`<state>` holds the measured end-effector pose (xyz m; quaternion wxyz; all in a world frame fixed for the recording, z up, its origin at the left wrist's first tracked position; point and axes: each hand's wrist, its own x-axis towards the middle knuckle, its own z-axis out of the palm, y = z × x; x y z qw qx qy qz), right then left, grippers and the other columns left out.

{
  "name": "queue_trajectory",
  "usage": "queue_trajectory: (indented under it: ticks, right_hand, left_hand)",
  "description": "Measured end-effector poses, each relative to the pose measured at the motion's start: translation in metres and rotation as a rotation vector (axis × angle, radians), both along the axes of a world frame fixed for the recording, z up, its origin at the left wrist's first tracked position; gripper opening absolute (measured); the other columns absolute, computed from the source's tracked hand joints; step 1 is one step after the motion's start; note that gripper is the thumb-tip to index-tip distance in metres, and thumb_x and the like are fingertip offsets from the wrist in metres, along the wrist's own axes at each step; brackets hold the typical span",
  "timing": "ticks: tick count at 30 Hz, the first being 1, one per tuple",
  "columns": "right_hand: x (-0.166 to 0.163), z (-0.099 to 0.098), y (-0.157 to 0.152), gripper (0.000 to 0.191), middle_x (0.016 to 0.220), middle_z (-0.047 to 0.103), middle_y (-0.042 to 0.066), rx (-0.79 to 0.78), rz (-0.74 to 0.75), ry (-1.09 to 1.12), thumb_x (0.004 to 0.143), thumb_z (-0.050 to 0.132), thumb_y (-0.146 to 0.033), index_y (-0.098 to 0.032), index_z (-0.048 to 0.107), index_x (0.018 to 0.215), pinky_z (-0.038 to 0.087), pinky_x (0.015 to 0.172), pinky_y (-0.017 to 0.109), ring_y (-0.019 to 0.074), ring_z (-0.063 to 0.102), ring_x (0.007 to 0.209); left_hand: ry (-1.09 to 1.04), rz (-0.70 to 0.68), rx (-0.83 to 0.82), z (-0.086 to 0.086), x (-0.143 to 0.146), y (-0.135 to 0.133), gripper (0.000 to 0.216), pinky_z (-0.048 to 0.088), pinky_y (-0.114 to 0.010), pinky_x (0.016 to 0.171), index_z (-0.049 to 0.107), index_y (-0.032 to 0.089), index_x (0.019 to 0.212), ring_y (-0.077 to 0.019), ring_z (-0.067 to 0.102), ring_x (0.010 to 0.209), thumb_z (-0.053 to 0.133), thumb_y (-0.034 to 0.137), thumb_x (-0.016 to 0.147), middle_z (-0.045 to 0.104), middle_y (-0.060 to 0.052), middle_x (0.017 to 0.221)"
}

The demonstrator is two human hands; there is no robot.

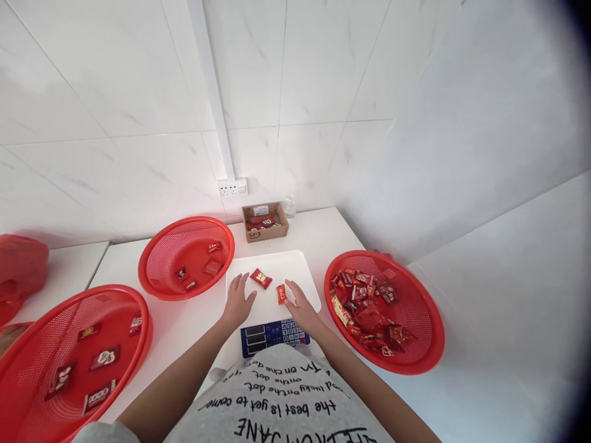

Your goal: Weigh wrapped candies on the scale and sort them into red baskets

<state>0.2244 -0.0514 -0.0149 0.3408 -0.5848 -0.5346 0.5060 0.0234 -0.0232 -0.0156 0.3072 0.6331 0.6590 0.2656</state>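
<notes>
Over the white weighing tray of a digital scale, both my hands are spread with nothing gripped. My left hand is open at the tray's left side, fingers and thumb apart. Just beyond its fingertips lies a red snack packet with a pale picture on it. A smaller red-orange packet lies beside my right hand, which is open, its fingertips close to the packet; whether they touch it I cannot tell. Nearer my body is the scale's blue keypad panel, its displays dark.
A red basket heaped with packets stands to the right. Two red baskets, one far left and one near left, hold scattered packets. Against the wall sit a cardboard box of packets and clear plastic. A red bag is leftmost.
</notes>
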Motion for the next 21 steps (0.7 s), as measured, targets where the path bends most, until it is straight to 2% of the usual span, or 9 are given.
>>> queue_trajectory:
  ticks: [2,5,9,11,16,21]
  right_hand:
    - [0.008,-0.010,-0.007,0.050,0.139,0.037,0.005,0.068,0.006,-0.141,0.075,0.049,-0.029,-0.024,0.046,0.125,0.018,0.109,0.041,0.0194,0.027,0.131]
    - [0.029,-0.019,-0.020,0.044,0.133,0.044,0.007,0.162,-0.053,-0.273,0.077,0.045,-0.028,-0.022,0.051,0.120,0.024,0.107,0.041,0.0203,0.035,0.126]
    - [0.070,-0.026,-0.030,0.040,0.123,0.052,0.010,0.249,-0.192,-0.421,0.078,0.043,-0.028,-0.020,0.055,0.115,0.028,0.104,0.042,0.0224,0.042,0.118]
    - [0.093,-0.030,-0.033,0.041,0.122,0.052,0.010,0.214,-0.256,-0.446,0.077,0.042,-0.029,-0.019,0.055,0.115,0.028,0.103,0.042,0.0233,0.043,0.117]
    - [0.133,-0.046,-0.041,0.041,0.118,0.056,0.013,-0.099,-0.310,-0.403,0.075,0.046,-0.030,-0.016,0.057,0.113,0.032,0.099,0.043,0.0259,0.048,0.113]
    - [0.150,-0.061,-0.042,0.026,0.096,0.068,0.008,-0.218,-0.211,-0.306,0.072,0.053,-0.029,-0.019,0.068,0.091,0.044,0.086,0.040,0.0232,0.061,0.091]
  left_hand:
    - [0.259,-0.031,0.124,-0.009,-0.017,0.001,0.051,0.017,-0.052,0.106,0.040,0.018,0.129,-0.0307,0.013,0.135,0.050,0.031,0.081,0.028,-0.015,0.143]
    - [0.497,0.045,0.136,-0.015,-0.047,0.007,0.041,0.020,-0.057,0.102,0.049,0.019,0.124,-0.0341,0.016,0.133,0.040,0.031,0.086,0.030,-0.015,0.142]
    - [0.637,0.022,0.088,-0.014,-0.084,0.018,0.040,0.021,-0.057,0.101,0.055,0.022,0.119,-0.0342,0.020,0.132,0.031,0.034,0.089,0.040,-0.014,0.136]
    - [0.663,0.033,0.078,-0.013,-0.094,0.023,0.042,0.020,-0.057,0.101,0.052,0.022,0.121,-0.0335,0.021,0.132,0.030,0.037,0.089,0.042,-0.014,0.134]
    - [0.615,0.132,0.082,-0.010,-0.090,0.028,0.046,0.021,-0.058,0.101,0.052,0.015,0.120,-0.0354,0.020,0.132,0.030,0.040,0.088,0.039,-0.017,0.135]
    - [0.514,0.004,0.185,-0.011,-0.055,0.012,0.044,0.022,-0.054,0.103,0.052,0.014,0.119,-0.0336,0.016,0.133,0.032,0.039,0.088,0.034,-0.017,0.138]
